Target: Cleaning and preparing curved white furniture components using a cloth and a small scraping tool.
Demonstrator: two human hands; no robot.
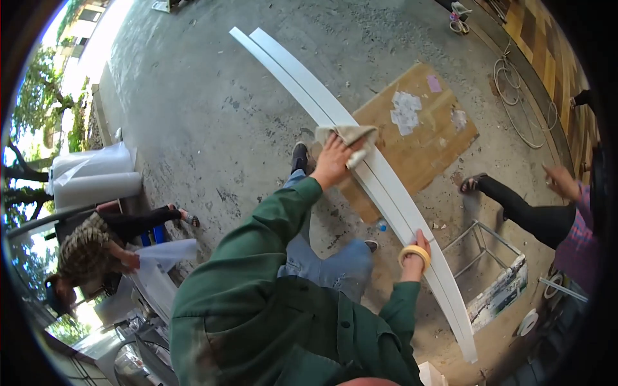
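Note:
Two long white strips [393,199] lie side by side, running slantwise from the far left to the near right. On their upper surface is a crumpled beige cloth [353,136]. My left hand [331,162] presses on this cloth, its fingers closed over the folds. Lower down, my right hand [421,243] grips the near edge of the strips; part of its fingers is hidden. A roll of yellowish tape [414,256] hangs around my right wrist like a bracelet.
A wooden board [431,138] with paper scraps lies beneath the strips. A metal-framed stand [496,283] sits at the right. One person [96,251] handles clear sheeting at the left; another [566,219] is at the right. Plastic rolls [96,186] stand far left; a cable [515,109] lies far right.

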